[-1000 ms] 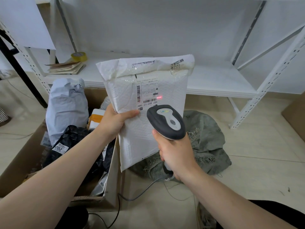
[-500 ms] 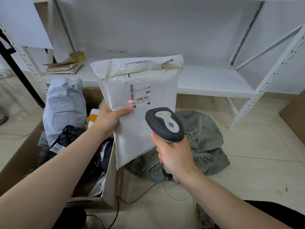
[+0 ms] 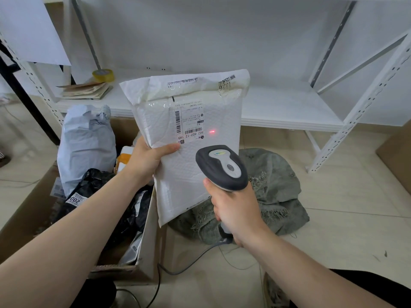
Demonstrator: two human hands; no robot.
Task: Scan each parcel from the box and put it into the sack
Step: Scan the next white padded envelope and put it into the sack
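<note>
Red dot [image 3: 211, 131] shifted right of label [image 3: 190, 123] "502 602-12".

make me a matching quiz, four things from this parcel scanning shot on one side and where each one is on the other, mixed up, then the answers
Things:
1. white padded parcel
2. scanner
3. yellow tape roll
4. grey sack

Places:
A. on the white shelf
B. in the right hand
C. crumpled on the floor
D. in the left hand

Pairs: 1-D, 2-B, 3-A, 4-C
</note>
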